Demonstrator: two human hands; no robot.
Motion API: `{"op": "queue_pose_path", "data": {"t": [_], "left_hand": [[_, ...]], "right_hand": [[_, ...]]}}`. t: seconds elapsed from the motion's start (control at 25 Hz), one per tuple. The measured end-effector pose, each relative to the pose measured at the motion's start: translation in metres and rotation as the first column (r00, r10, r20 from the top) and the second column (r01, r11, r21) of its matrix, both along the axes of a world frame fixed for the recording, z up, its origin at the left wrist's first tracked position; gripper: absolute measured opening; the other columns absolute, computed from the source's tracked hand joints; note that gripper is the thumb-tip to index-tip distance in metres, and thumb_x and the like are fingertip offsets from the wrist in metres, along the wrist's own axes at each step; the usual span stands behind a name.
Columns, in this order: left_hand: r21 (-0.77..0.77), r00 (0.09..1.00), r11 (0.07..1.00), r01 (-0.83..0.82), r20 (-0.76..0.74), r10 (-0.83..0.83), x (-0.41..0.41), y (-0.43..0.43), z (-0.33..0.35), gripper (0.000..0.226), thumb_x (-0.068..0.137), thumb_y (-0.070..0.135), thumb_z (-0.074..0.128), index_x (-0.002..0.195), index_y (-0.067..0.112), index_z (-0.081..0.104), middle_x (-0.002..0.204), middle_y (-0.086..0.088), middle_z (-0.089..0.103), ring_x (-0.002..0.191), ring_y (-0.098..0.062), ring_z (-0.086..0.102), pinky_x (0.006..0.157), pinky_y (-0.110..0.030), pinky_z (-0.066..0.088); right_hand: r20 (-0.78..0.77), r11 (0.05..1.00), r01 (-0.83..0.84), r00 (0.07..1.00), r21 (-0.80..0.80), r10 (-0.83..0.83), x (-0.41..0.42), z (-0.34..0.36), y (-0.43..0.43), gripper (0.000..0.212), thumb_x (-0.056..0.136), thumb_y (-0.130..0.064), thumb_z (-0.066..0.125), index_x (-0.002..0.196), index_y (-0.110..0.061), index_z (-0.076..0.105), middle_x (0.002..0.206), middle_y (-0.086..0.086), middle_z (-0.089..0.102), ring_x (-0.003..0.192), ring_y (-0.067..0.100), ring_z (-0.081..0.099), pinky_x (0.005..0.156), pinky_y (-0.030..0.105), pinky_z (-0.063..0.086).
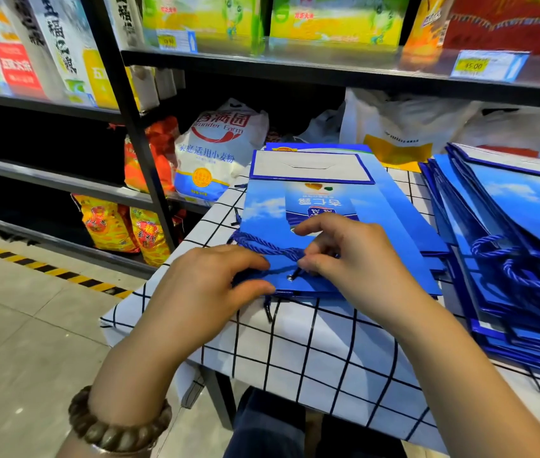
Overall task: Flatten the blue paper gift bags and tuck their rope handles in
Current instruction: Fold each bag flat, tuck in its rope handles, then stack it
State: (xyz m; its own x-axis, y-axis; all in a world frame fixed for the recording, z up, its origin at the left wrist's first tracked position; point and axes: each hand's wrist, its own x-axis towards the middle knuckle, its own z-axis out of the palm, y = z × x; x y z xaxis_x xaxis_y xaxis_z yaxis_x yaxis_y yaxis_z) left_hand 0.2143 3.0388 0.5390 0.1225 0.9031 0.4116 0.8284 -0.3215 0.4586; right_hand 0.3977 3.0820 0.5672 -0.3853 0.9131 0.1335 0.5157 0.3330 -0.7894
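Observation:
A flattened blue paper gift bag (311, 206) lies on top of a small stack on the checked tablecloth (311, 352), its white base flap turned away from me. Its blue rope handle (262, 245) loops across the near end by a metal eyelet (290, 278). My left hand (209, 285) holds the bag's near left corner, thumb on top and fingers curled at the edge. My right hand (351, 256) pinches the rope just above the eyelet. A second, larger stack of blue bags (510, 246) lies fanned out to the right, rope handles spilling loose.
Black metal shelving (136, 133) stands close on the left and behind, holding flour sacks (219, 153), orange packets and boxed goods. White plastic bags (404, 127) sit behind the table. A yellow-black floor stripe (47, 269) runs on the tiled floor at left.

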Motion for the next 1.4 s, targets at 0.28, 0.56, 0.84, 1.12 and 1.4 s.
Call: {"op": "queue_pose_path", "data": {"t": [0.28, 0.56, 0.84, 1.12, 1.4], "left_hand": [[0.085, 0.994, 0.996, 0.035, -0.102, -0.027, 0.006, 0.002, 0.004, 0.036, 0.074, 0.050, 0.046, 0.082, 0.024, 0.071, 0.071, 0.009, 0.070, 0.066, -0.008, 0.058, 0.050, -0.021, 0.043], [0.227, 0.949, 0.970, 0.090, -0.316, -0.014, 0.012, 0.002, 0.007, 0.027, 0.069, 0.017, 0.036, 0.078, 0.022, 0.061, 0.090, -0.003, 0.069, 0.047, -0.028, 0.055, 0.039, -0.022, 0.040], [0.110, 0.930, 0.963, -0.245, -0.255, 0.265, 0.043, -0.011, 0.011, 0.020, 0.071, 0.038, 0.062, 0.061, 0.020, 0.066, 0.076, 0.000, 0.068, 0.050, -0.026, 0.061, 0.039, -0.025, 0.036], [0.113, 0.882, 0.966, -0.233, -0.393, 0.258, 0.049, -0.012, 0.015, 0.023, 0.059, 0.016, 0.080, 0.061, 0.016, 0.057, 0.055, 0.000, 0.058, 0.041, -0.025, 0.053, 0.047, -0.016, 0.003], [-0.054, 0.966, 0.966, -0.252, -0.069, 0.248, 0.039, -0.015, 0.015, 0.025, 0.074, 0.040, 0.052, 0.060, 0.020, 0.055, 0.062, 0.005, 0.060, 0.057, -0.017, 0.058, 0.047, -0.026, 0.036]], "right_hand": [[0.141, 0.996, -0.027, 0.990, 0.082, 0.016, -0.003, 0.001, 0.001, 0.031, 0.085, -0.013, 0.061, 0.111, -0.029, 0.058, 0.075, -0.017, 0.060, 0.078, 0.000, 0.057, 0.075, 0.017, 0.046], [0.391, 0.954, -0.237, 0.908, 0.186, 0.149, 0.003, 0.010, 0.000, 0.033, 0.093, -0.023, 0.045, 0.123, -0.036, 0.048, 0.109, -0.007, 0.066, 0.102, 0.019, 0.057, 0.082, 0.039, 0.048], [0.274, 0.961, -0.168, 0.956, 0.219, 0.105, 0.002, 0.000, -0.001, 0.041, 0.090, -0.016, 0.052, 0.126, -0.034, 0.047, 0.115, -0.008, 0.066, 0.108, 0.020, 0.058, 0.085, 0.039, 0.047], [0.308, 0.948, -0.154, 0.949, 0.279, 0.064, 0.003, -0.005, -0.002, 0.042, 0.091, -0.015, 0.048, 0.129, -0.034, 0.047, 0.114, -0.007, 0.067, 0.111, 0.023, 0.056, 0.085, 0.039, 0.047], [0.203, 0.929, -0.075, 0.979, 0.361, 0.000, 0.012, -0.014, -0.004, 0.021, 0.084, -0.020, 0.061, 0.103, -0.027, 0.065, 0.095, -0.009, 0.072, 0.094, 0.018, 0.064, 0.077, 0.038, 0.051]]}}
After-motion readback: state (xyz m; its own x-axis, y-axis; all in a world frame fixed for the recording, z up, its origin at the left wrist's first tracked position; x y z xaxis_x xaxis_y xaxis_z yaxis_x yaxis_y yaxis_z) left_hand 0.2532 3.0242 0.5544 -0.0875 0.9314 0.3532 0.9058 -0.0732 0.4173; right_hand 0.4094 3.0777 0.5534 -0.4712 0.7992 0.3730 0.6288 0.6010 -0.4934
